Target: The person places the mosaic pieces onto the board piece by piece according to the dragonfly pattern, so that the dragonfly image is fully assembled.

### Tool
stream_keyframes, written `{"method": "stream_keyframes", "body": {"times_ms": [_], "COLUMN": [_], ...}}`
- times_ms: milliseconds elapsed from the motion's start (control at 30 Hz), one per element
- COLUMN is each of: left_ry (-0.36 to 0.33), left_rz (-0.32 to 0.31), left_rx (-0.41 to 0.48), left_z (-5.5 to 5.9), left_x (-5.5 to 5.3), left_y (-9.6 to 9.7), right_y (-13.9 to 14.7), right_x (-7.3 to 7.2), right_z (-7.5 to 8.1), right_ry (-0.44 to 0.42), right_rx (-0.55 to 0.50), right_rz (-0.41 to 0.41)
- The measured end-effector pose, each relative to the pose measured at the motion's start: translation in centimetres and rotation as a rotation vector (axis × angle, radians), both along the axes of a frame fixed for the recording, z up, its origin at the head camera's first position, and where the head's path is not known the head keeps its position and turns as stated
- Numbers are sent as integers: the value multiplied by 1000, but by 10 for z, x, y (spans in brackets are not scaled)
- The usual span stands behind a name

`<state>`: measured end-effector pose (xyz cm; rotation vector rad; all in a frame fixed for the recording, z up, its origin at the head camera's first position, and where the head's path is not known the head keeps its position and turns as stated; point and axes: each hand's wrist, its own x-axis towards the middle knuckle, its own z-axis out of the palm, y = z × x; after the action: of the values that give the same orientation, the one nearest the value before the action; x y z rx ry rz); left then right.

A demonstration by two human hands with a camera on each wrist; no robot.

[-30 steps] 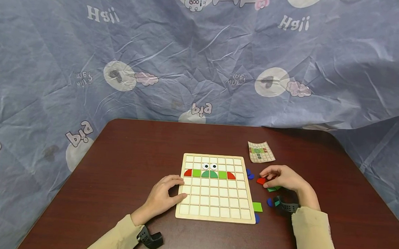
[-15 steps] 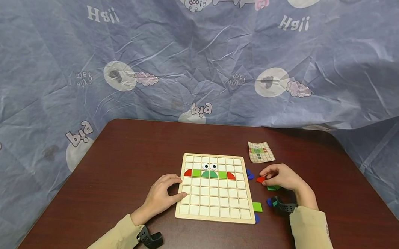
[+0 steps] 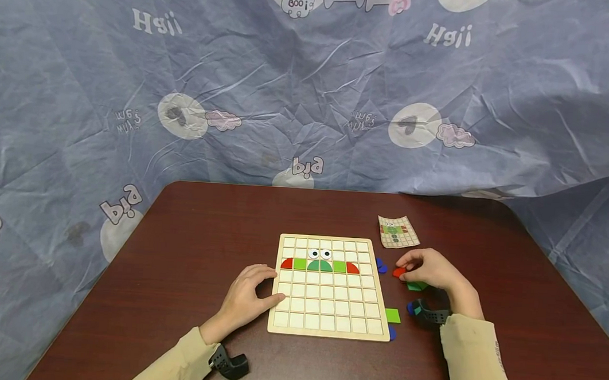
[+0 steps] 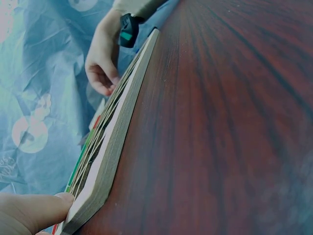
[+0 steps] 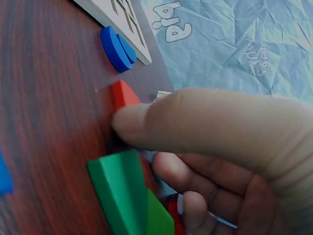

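A wooden grid board (image 3: pixel 326 326) lies mid-table, with two eye pieces (image 3: pixel 319 254) above a row of red, light green and dark green pieces. My left hand (image 3: pixel 247 296) rests at its left side, thumb on the rim and fingertips at the edge. In the left wrist view, the thumb (image 4: pixel 44 210) touches the board's corner area. To the right of the board, my right hand (image 3: pixel 432 271) pinches a red piece (image 3: pixel 399 272) close over the table. The right wrist view shows the thumb (image 5: pixel 142 122) over this red piece (image 5: pixel 123 93), with green pieces (image 5: pixel 117 186) under the hand.
A small pattern card (image 3: pixel 398 232) lies behind the right hand. Blue pieces (image 3: pixel 381 267) sit by the board's right edge. A light green square (image 3: pixel 392 316) and another blue piece (image 3: pixel 392 333) lie at its lower right. A patterned cloth (image 3: pixel 299 86) hangs behind the table.
My right hand has shifted slightly left and away from me, and its fingertips have closed in on the red piece. The left hand and board stay nearly still.
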<state>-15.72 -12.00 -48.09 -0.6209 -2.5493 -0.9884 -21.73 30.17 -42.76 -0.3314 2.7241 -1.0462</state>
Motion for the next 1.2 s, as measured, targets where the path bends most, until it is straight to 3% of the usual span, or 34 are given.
{"method": "stream_keyframes", "body": {"times_ms": [133, 600, 1000, 1200], "left_ry": [-3, -25, -48, -49], "left_rz": [-6, -19, -18, -16], "left_rx": [5, 7, 7, 3], "left_z": [-1, 0, 1, 1], "left_x": [0, -1, -1, -1], "left_y": [0, 0, -2, -1], "right_y": [-2, -11, -66, -96], "right_x": [-1, 0, 1, -2], "right_z": [-1, 6, 28, 36], "right_ry": [17, 26, 44, 16], "right_rx": [5, -157, -228, -313], "right_rz": [-5, -29, 70, 80]}}
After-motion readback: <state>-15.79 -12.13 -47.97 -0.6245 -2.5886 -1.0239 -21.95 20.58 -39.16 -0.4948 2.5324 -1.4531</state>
